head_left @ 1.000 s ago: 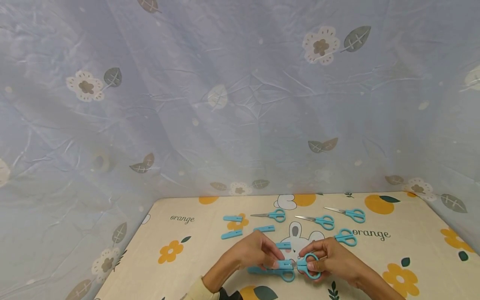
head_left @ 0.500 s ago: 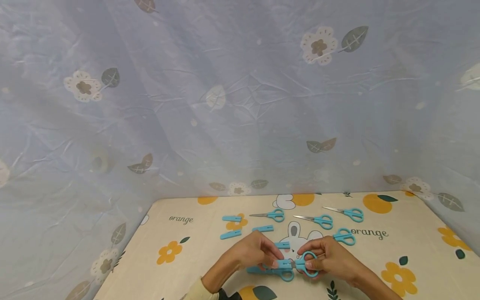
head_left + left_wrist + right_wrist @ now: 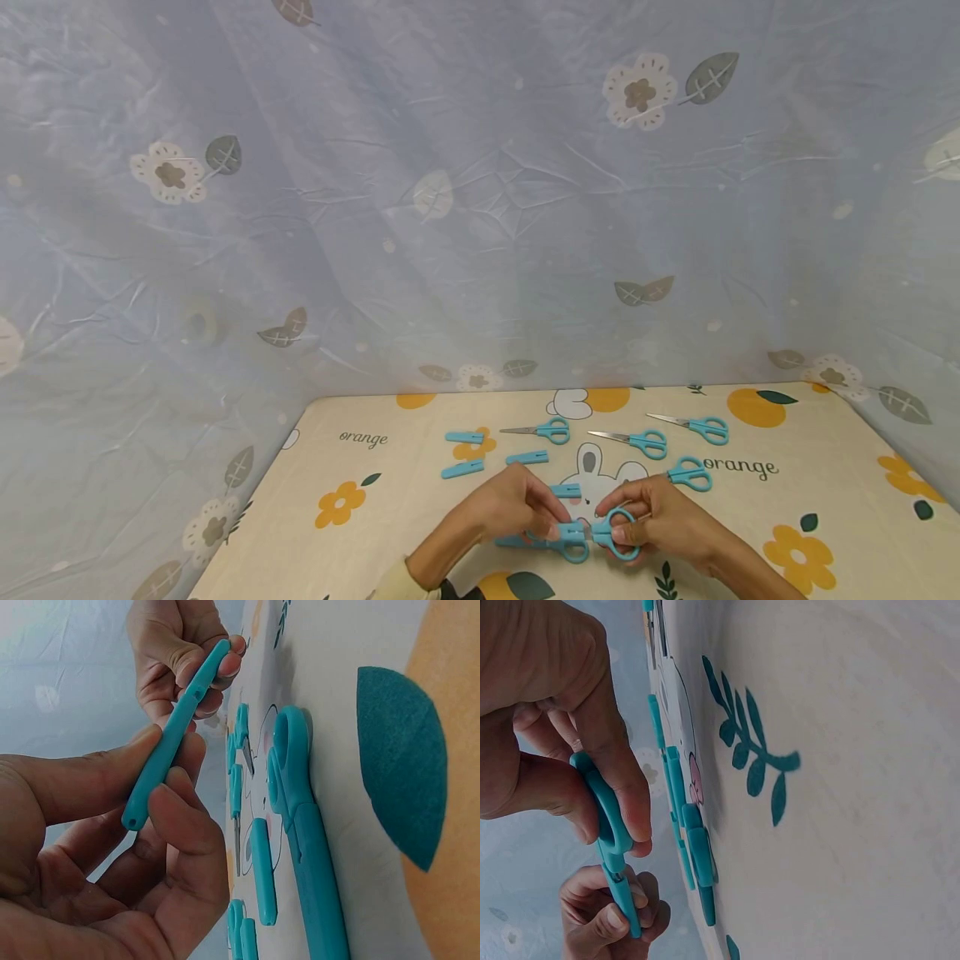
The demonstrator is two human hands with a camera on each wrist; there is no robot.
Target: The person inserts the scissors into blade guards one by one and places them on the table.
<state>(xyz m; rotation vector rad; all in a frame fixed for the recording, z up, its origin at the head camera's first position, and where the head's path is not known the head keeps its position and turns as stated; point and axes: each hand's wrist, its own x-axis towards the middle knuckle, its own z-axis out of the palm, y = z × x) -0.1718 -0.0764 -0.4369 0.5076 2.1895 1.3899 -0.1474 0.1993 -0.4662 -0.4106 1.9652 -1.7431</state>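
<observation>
My left hand (image 3: 517,504) pinches a light-blue scissors blade cover (image 3: 572,531) between thumb and fingers. Facing it, my right hand (image 3: 663,517) grips a pair of blue-handled scissors (image 3: 602,530) at the finger loops. The blades run into the cover's mouth; a short strip of metal shows between cover and handles, the rest is hidden inside. Both things are held up off the cloth, as the left wrist view shows. Close beneath my left hand lie other scissors (image 3: 319,877) with their cover fitted over the blades.
Several loose blue covers (image 3: 528,457) lie on the patterned tablecloth (image 3: 390,483) beyond my left hand. Several uncovered scissors (image 3: 637,442) lie further back and to the right, blades pointing left. A pale floral curtain (image 3: 517,208) hangs behind the table.
Both hands keep their grips in nearly the same place. Since half a second ago the cover and scissors have dipped slightly toward the near edge.
</observation>
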